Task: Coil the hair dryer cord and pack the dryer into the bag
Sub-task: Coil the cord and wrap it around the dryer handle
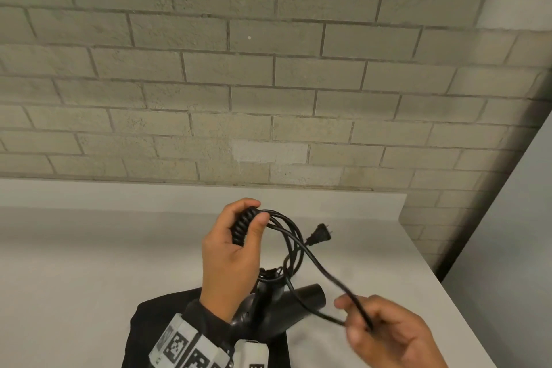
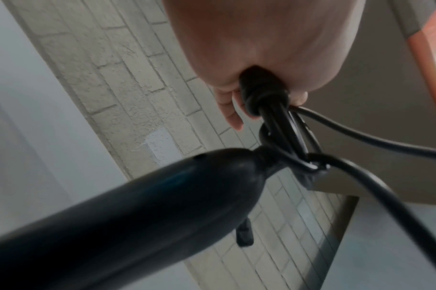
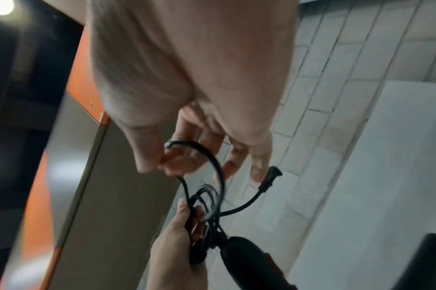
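Above the near edge of the pale grey worktop, the person's left hand is clenched around a bundle of coiled loops of the thin black rubber power cord. The glossy black plastic hair dryer hangs or leans just under this hand, over the flat black fabric bag that lies at the near edge. The right hand pinches the last free loop of the cord between thumb and fingers. The black two-pin plug sticks out free beyond the bundle.

Several things could go wrong from here. If the left grip becomes loose, the finished loops may spring open and the coiling must start again. The free plug could swing and catch in a loop, making a knot. The cord looks twisted near the handle, so a strong pull from the right hand may kink it there. The bag also seems closed or flat, so the dryer may slide off it toward the worktop edge.
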`<move>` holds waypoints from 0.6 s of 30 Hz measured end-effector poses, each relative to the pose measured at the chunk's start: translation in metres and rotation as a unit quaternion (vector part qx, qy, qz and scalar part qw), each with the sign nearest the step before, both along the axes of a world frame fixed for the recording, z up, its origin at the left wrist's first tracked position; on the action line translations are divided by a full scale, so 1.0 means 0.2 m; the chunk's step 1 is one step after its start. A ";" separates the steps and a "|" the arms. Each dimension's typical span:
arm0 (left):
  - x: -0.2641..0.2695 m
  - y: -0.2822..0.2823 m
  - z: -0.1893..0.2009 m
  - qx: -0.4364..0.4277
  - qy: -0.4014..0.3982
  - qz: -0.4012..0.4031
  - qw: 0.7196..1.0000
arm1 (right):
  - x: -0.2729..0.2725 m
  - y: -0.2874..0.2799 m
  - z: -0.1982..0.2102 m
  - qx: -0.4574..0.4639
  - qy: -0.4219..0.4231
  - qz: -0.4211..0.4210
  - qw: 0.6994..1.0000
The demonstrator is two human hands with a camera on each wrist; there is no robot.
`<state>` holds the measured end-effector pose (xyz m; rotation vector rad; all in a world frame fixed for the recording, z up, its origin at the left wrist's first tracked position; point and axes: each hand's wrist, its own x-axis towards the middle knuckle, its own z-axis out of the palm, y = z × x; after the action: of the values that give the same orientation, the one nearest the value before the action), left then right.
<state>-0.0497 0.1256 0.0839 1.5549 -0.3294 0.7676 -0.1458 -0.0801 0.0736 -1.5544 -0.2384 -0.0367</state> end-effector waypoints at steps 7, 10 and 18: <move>-0.02 0.00 0.00 0.028 -0.027 -0.013 0.999 | 0.05 -0.07 -0.07 0.475 0.030 0.036 0.879; -0.02 -0.01 -0.01 0.038 -0.049 -0.023 0.998 | 0.06 -0.08 0.02 0.450 0.047 0.017 0.891; -0.02 -0.01 0.00 0.051 -0.060 -0.044 0.996 | 0.04 -0.08 0.33 0.317 0.096 -0.052 0.942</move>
<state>-0.0534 0.1244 0.0833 1.5819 -0.5293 0.7883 -0.1385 -0.0958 0.1399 -0.9174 0.0184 -0.0393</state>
